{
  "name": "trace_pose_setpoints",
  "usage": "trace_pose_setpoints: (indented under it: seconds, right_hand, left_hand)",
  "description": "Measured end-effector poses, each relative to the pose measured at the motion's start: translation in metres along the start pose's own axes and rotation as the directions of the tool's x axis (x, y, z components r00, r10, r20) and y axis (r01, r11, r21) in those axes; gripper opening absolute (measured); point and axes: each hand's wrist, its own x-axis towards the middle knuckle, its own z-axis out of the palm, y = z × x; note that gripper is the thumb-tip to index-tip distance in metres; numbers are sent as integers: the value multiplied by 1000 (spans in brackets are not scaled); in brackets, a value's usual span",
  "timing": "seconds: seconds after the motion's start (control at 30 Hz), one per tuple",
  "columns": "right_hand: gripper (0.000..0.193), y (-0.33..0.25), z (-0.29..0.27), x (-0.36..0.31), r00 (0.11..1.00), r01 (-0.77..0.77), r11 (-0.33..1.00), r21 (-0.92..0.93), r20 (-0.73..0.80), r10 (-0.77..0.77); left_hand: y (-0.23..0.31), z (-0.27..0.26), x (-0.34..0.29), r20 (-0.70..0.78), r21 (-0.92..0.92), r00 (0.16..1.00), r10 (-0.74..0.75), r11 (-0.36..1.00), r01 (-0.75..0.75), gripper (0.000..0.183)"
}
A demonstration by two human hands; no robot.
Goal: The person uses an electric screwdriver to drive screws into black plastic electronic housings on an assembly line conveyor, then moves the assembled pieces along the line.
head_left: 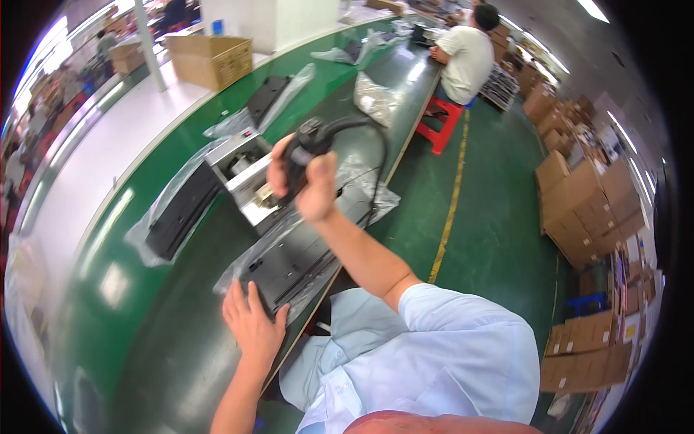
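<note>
My right hand [307, 177] is raised over the bench, its fingers wrapped round a black hand-held device [298, 159] with a thick black cable [383, 148]. The cable loops to the right and down; blur hides the device's exact kind. My left hand [253, 322] lies with fingers spread on the near end of a flat black panel [289, 264], which rests on clear plastic film. Just beyond the panel stands an open metal box [242, 170] with parts inside, partly covered by my right hand.
More black panels in plastic film, one at the left [184, 217] and another farther off [267, 98], lie along the green bench [173, 318]. A clear bag [377, 100] sits beyond. A co-worker [466, 61] sits on a red stool [439, 126]. Cardboard boxes [589, 202] are stacked right.
</note>
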Motion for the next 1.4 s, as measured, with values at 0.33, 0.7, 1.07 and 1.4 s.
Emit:
trace_pose_setpoints:
  seconds: [0.33, 0.7, 1.07, 1.4]
  right_hand:
    - [81, 13, -14, 1, 997, -64, 992, -109, 45, 69]
    - [83, 25, -1, -23, 982, -190, 981, 43, 35, 188]
    - [82, 67, 74, -77, 888, -429, 900, 72, 213, 407]
    - [84, 63, 71, -74, 860, -463, 884, 72, 279, 428]
  left_hand:
    - [-7, -1, 2, -25, -55, 1000, 11, 998, -12, 75]
    - [-9, -3, 0, -28, 0, 1000, 8, 1000, -9, 74]
    - [-12, 3, -3, -25, 24, 1000, 2, 1000, -2, 74]
    - [-15, 3, -3, -27, 1, 1000, 14, 1000, -14, 74]
